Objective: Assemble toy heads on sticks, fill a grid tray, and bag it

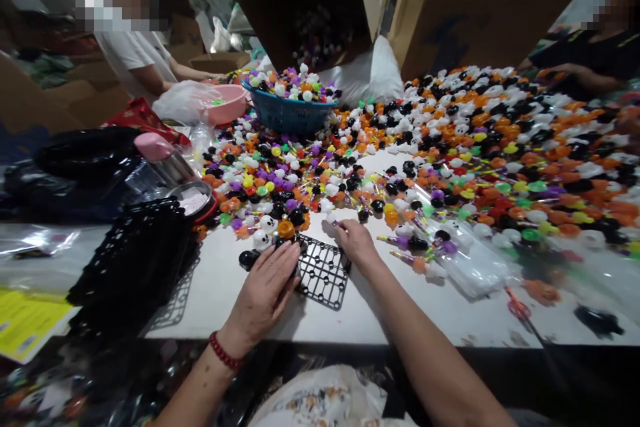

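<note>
A black plastic grid tray (321,273) lies on the white table in front of me. My left hand (265,290) rests at its left side, fingers together over the edge and thumb beside it; its palm side is hidden. Just past those fingertips sit an orange pumpkin-shaped toy (285,229) and a white skull-faced toy (262,239), with a black toy (249,259) to their left. My right hand (358,245) is by the tray's upper right corner, thumb and fingers pinched on a small purplish piece (335,223), mostly covered.
Loose toys (480,140) are heaped across the table's back and right. A blue basket (290,113) of them stands behind. Stacked black grids (133,267) lie left, near a pink-lidded flask (165,159). Clear bags (477,267) and scissors (520,307) lie right. Two people sit or stand beyond.
</note>
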`<state>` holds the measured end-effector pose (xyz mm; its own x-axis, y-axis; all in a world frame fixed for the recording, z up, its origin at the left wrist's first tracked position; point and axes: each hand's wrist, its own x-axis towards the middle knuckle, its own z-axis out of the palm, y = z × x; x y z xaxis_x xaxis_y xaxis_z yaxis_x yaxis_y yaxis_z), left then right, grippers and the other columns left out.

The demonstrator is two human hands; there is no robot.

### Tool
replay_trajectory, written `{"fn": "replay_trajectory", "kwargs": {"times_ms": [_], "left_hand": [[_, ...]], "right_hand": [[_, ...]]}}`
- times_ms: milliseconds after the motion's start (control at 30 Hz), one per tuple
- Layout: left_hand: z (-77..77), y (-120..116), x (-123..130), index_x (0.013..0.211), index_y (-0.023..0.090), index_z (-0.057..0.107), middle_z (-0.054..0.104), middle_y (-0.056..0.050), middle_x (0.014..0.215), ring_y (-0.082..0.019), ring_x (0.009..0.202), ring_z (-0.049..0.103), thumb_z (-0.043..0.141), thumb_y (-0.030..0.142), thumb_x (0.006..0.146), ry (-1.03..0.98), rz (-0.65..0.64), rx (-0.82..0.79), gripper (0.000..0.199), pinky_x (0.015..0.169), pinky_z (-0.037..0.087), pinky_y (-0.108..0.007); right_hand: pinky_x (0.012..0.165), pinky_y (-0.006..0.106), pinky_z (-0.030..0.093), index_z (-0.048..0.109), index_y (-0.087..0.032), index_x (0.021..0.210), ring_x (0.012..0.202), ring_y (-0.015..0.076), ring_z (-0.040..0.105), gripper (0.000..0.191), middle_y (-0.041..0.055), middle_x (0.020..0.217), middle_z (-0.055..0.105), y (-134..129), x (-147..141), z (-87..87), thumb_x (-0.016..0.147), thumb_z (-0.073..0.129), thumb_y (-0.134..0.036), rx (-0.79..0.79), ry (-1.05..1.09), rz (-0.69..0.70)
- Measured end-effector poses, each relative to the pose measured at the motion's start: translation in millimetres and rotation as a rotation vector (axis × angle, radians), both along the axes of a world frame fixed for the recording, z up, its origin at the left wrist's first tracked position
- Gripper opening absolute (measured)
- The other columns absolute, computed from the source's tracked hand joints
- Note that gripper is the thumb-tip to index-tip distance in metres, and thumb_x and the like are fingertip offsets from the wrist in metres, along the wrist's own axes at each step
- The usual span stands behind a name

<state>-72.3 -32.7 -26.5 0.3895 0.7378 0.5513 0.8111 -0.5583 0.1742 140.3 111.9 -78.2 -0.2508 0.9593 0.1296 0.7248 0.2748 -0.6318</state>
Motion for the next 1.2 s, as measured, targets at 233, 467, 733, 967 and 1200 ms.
{"fn": "replay_trajectory", "kwargs": {"times_ms": [233,467,733,967,1200], "left_hand": [[-2.2,-1,2,0.152,0.019,0.029,0.050,-0.016,0.146,-0.031,0.140,0.040,0.065,0.025,0.088,-0.066,0.107,0.022,0.073,0.112,0.041,-0.054],[-5.0,-2,5,0.150,0.022,0.034,0.055,-0.012,0.142,-0.028,0.139,0.043,0.060,0.020,0.090,-0.086,0.102,0.016,0.066,0.111,0.042,-0.050],[-4.6,-3,5,0.150,0.026,0.035,0.050,-0.011,0.147,-0.028,0.141,0.039,0.060,0.021,0.091,-0.092,0.105,-0.018,0.064,0.112,0.040,-0.052],[5.1,-9,-1,0.148,0.025,0.038,0.051,-0.011,0.146,-0.029,0.140,0.041,0.064,0.020,0.088,-0.097,0.086,0.000,0.066,0.113,0.039,-0.053],[11.5,-4,-10,0.145,0.024,0.043,0.055,-0.011,0.142,-0.029,0.140,0.041,0.065,0.018,0.087,-0.064,0.002,-0.057,0.062,0.114,0.039,-0.053]], "right_hand": [[0.051,0.023,0.038,0.067,-0.017,0.092,0.053,0.0111,0.048,0.037,0.0016,0.077,0.066,-35,-2,-0.9,0.086,0.054,-0.051,-0.437,0.610,0.138],[0.067,0.026,0.045,0.061,-0.017,0.090,0.072,0.0136,0.054,0.033,0.0002,0.082,0.064,-50,-16,-7.2,0.072,0.070,-0.043,-0.432,0.748,0.188],[0.056,0.025,0.040,0.060,-0.020,0.093,0.056,0.0134,0.050,0.018,-0.0037,0.066,0.058,-69,-33,0.9,0.086,0.053,-0.035,-0.365,0.526,0.151],[0.066,0.026,0.039,0.063,-0.019,0.088,0.077,0.0186,0.058,0.016,0.0005,0.082,0.065,-75,13,23.3,0.083,0.064,-0.035,-0.236,0.173,0.168],[0.070,0.026,0.039,0.066,-0.018,0.097,0.087,0.0187,0.059,0.019,0.0074,0.103,0.062,-111,19,26.7,0.083,0.056,-0.011,-0.167,-0.290,0.316]]}}
